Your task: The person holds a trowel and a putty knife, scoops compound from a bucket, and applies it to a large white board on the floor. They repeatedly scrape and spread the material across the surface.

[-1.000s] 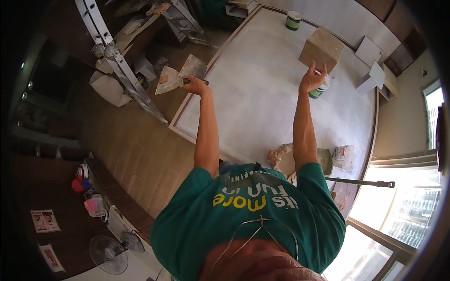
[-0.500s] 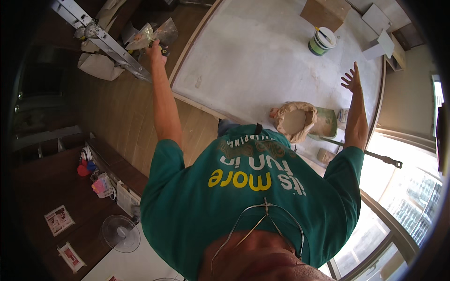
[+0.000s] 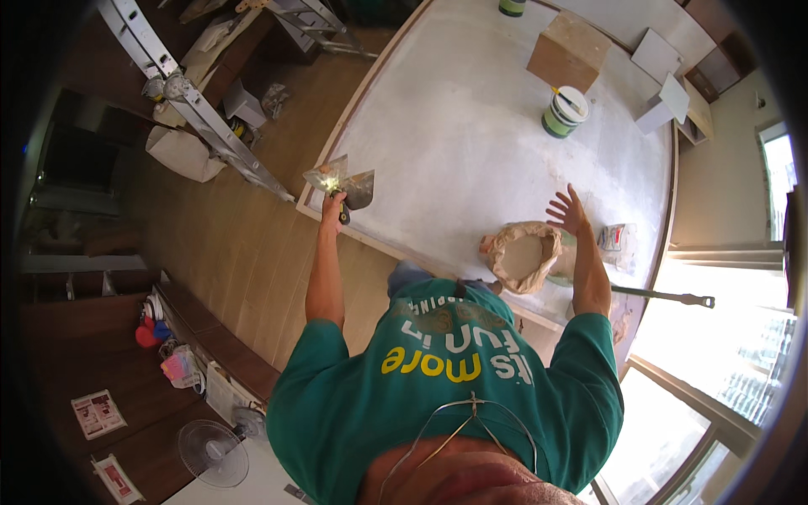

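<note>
My left hand (image 3: pixel 335 209) grips two wide putty knives (image 3: pixel 338 181) by their dark handles over the near left edge of the raised grey-white platform (image 3: pixel 421 126). My right hand (image 3: pixel 566 206) is open, fingers spread, above the platform near an open paper sack (image 3: pixel 523 255) of pale powder. Beyond that hand a green-and-white bucket (image 3: pixel 564 116) stands on the platform, a yellow-handled tool (image 3: pixel 566 97) lying across its top. Right of the sack are a small plastic bag (image 3: pixel 617 240) and a long tool (image 3: pixel 661 296) with a bar handle.
An aluminium ladder (image 3: pixel 206 118) leans at the left over the wooden floor (image 3: pixel 278 261). A box (image 3: pixel 566 55), a second bucket (image 3: pixel 512 5) and white boards (image 3: pixel 665 109) sit at the platform's far end. A fan (image 3: pixel 213 454) stands lower left; a window (image 3: pixel 707 370) is at the right.
The right hand has drawn back from beside the bucket, opening wide, and moved down toward the sack. The left hand, still holding the knives, swung out left, then came back lower over the platform's edge.
</note>
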{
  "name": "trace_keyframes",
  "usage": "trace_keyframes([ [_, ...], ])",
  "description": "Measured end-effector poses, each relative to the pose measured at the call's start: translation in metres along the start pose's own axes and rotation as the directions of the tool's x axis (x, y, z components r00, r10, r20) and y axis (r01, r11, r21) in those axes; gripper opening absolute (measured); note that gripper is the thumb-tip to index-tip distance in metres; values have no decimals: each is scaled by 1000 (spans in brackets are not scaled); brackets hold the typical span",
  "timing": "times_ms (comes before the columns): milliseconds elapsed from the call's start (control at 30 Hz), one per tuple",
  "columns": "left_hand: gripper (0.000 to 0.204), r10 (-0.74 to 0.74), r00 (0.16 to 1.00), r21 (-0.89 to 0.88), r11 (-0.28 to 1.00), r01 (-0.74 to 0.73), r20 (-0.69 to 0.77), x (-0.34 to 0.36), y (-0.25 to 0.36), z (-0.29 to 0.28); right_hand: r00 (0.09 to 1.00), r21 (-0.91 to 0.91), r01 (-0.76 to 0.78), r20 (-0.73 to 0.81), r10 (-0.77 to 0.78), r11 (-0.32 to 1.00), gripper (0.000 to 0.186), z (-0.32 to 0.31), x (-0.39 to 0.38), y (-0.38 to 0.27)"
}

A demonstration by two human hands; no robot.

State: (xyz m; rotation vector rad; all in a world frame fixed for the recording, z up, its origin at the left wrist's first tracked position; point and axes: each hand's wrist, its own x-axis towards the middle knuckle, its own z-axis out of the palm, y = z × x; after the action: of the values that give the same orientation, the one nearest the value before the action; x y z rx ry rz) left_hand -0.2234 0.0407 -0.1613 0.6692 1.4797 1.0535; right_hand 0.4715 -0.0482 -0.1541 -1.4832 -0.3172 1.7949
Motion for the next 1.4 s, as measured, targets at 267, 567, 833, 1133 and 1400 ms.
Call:
trace_keyframes([
  [267,27,-87,992,96,992,79,87,-21,26,-38,992,39,-112,-47,114,993,104,-4,-49,34],
  [567,30,-180,958,138,979,151,223,-35,11,-58,996,-74,86,-22,-88,994,101,50,-71,89],
  [833,33,-157,965,105,985,138,208,-106,-26,-32,990,-58,32,137,-24,998,102,87,-66,145],
  [1133,35,-106,992,-20,994,107,76,-120,-56,-1,995,-231,63,93,-42,971,100,18,-59,56],
  [1400,36,-170,985,2,985,170,-40,-191,-91,11,993,-77,1,120,8,997,91,-37,-69,95],
])
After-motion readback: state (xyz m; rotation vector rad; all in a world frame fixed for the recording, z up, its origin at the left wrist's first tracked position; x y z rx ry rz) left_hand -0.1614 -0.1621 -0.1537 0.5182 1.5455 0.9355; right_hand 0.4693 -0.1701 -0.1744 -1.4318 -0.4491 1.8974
